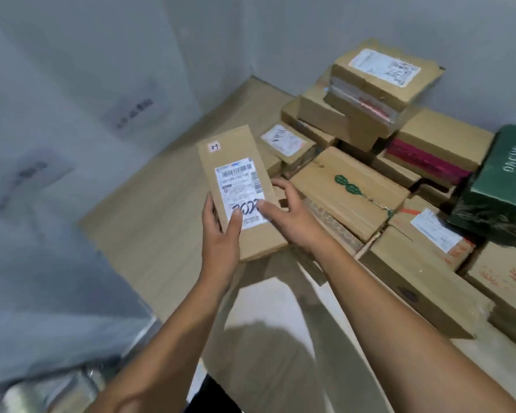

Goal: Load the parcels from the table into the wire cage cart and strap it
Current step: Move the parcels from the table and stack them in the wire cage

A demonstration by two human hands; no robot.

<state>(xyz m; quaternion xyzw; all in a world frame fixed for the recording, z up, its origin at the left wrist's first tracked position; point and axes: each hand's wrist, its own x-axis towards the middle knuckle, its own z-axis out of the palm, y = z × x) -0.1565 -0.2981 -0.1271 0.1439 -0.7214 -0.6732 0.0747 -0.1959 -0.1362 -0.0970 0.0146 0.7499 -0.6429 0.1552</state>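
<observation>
A flat brown cardboard parcel (236, 150) with a white shipping label is lifted over the wooden table (149, 222). My left hand (221, 234) grips its near left edge, thumb on the label. My right hand (289, 210) sits at its right edge, thumb touching the label, fingers curled and spread. A heap of brown parcels (352, 189) covers the right side of the table, stacked highest at the back (382, 76). No wire cage cart or strap shows.
A dark green box (507, 186) lies at the far right of the heap. Pale walls (72, 84) close the left and back. Something silvery and blurred (72, 383) sits at the lower left. White floor (265, 308) shows below the table's near edge.
</observation>
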